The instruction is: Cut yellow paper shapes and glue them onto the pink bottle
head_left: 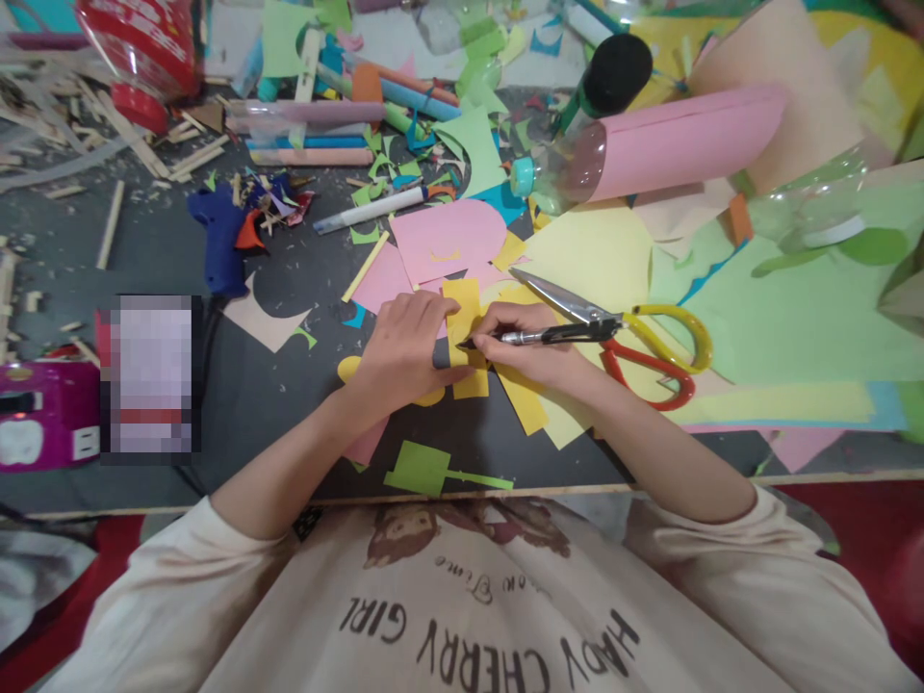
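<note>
A yellow paper strip (466, 306) lies upright on the dark table in front of me. My left hand (410, 342) holds it down at its left side, fingertips near the upper part and thumb across the lower part. Pinched in my right hand (526, 348) is a pen (559, 333) with a dark, silvery barrel, its tip on the strip. Scissors (606, 322) with one yellow and one red handle lie just beyond my right hand, blades pointing left. More yellow paper (526, 399) is under my right hand, and a yellow rounded cutout (349, 369) is partly under my left wrist.
A blue glue gun (223, 236) lies to the left, near a blurred-out rectangle and a magenta box (49, 414). A pink-wrapped bottle (671, 144) lies at the back right. Pale green sheets (815, 327) cover the right. A green cutout (420, 469) sits near the front edge.
</note>
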A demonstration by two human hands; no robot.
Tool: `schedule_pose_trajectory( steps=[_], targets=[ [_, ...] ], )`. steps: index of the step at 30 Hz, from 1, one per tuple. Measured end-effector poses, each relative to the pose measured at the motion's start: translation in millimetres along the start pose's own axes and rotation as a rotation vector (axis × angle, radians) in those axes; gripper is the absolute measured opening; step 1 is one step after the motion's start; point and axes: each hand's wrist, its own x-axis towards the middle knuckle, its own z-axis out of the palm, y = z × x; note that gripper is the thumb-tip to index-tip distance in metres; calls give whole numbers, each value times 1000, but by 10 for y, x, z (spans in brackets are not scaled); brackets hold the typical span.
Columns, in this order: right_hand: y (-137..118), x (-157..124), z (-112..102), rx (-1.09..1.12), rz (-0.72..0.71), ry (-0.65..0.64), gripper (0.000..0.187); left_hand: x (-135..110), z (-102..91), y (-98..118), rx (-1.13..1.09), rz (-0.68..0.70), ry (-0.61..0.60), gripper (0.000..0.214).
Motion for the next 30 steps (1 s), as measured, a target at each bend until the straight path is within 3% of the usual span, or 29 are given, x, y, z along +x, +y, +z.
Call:
schedule_pose_trajectory(
  steps=[9, 15, 21, 26, 30],
  targets=[
    [0, 12, -26, 2, -10, -23, 10, 6, 3, -6, -55, -37, -18, 52],
    [43, 12, -11, -10, -66, 118, 13, -1, 24, -22, -25, -16, 11, 47],
    [35, 11, 38, -51, -86, 63, 13, 1, -2, -5, -31, -23, -11, 49],
    [6, 21, 25, -51, -55, 187, 15, -4, -3, -2, -33, -31, -12, 49],
    [-15, 28, 31, -38, -53, 160, 13, -2, -6, -2, -35, -35, -28, 50]
  ],
)
